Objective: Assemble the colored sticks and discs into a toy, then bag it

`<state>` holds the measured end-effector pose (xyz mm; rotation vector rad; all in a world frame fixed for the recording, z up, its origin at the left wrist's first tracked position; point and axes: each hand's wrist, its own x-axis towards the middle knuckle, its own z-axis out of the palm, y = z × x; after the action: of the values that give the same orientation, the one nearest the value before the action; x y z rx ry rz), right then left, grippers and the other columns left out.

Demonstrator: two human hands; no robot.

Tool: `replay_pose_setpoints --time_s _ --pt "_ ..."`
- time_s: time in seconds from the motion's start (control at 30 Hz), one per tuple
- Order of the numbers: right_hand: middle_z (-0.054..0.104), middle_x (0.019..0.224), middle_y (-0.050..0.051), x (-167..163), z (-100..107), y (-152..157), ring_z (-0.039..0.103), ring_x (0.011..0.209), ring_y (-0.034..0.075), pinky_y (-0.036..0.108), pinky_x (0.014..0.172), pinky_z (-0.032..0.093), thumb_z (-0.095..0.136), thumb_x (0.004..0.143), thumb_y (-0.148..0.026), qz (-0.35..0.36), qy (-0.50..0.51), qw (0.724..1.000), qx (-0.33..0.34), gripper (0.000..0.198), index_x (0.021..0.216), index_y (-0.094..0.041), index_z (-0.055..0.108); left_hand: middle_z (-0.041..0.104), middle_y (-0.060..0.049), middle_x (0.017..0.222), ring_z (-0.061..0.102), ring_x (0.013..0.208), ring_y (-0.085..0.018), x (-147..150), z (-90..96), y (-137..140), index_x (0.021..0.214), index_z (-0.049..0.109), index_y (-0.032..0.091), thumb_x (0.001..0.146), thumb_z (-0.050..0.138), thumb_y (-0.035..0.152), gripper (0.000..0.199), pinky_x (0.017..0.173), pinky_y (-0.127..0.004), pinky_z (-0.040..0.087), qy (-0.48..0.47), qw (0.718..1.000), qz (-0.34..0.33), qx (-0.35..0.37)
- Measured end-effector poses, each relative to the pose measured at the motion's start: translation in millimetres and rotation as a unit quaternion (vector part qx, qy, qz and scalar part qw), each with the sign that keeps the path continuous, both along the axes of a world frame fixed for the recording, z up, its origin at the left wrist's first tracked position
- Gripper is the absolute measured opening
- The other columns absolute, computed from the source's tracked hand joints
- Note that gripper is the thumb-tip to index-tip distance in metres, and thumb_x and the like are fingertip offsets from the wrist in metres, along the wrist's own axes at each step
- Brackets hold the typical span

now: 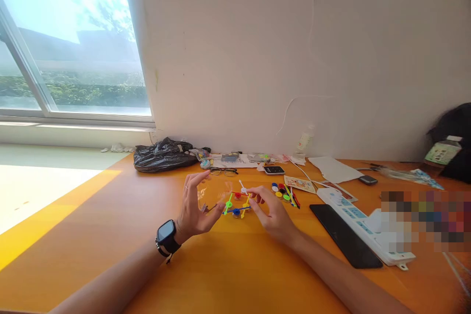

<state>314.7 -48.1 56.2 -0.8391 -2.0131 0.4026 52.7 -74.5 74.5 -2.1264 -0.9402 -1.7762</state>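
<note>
Small plastic arrow spinners with round hubs lie grouped on the table between my hands: a green spinner (228, 204), a blue spinner (236, 212), a red spinner (238, 196), a yellow spinner (245, 206) and a white spinner (243, 190). My left hand (196, 203) is open in a wide C, its thumb tip close beside the green arrow; a watch is on the wrist. Thumb and forefinger of my right hand (272, 208) are closed around the upper end of the yellow arrow, close to the white one. Its other fingers are curled.
Several coloured discs and loose arrows (286, 193) lie right of my right hand. Beyond are a card (300, 184), a black phone-like slab (344, 235) and a white power strip (362, 225). Glasses (224, 171) and a black plastic bag (164, 154) are farther back.
</note>
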Motion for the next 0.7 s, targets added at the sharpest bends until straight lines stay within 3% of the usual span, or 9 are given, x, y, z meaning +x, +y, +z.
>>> replay_pose_setpoints --time_s 0.23,0.47,0.7 --pt "0.068 0.097 0.007 6 -9 14 0.064 0.095 0.024 0.039 0.088 0.050 0.060 0.098 -0.028 -0.021 -0.092 0.994 -0.047 0.012 0.095 -0.021 0.069 0.056 -0.009 0.117 0.055 0.105 -0.025 -14 -12.0 27 0.142 0.045 0.025 0.098 0.062 0.042 0.050 0.091 -0.041 0.044 -0.158 0.979 -0.018 -0.124" --pt "0.067 0.088 0.004 8 -16 16 0.060 0.077 0.019 0.031 0.070 0.046 0.062 0.097 -0.030 -0.007 -0.126 0.988 -0.094 0.013 0.091 -0.021 0.070 0.056 -0.009 0.118 0.054 0.106 -0.024 -9 -19.4 28 0.145 0.041 0.025 0.097 0.065 0.044 0.056 0.096 -0.043 0.043 -0.081 0.978 -0.046 -0.187" --pt "0.068 0.083 0.002 6 -17 20 0.059 0.074 0.017 0.029 0.067 0.045 0.066 0.097 -0.038 0.048 -0.019 0.982 -0.182 0.021 0.092 -0.018 0.070 0.056 -0.011 0.122 0.053 0.106 -0.025 -8 -19.9 30 0.154 0.034 0.024 0.090 0.072 0.039 0.075 0.097 -0.046 0.044 -0.046 0.980 -0.061 -0.183"
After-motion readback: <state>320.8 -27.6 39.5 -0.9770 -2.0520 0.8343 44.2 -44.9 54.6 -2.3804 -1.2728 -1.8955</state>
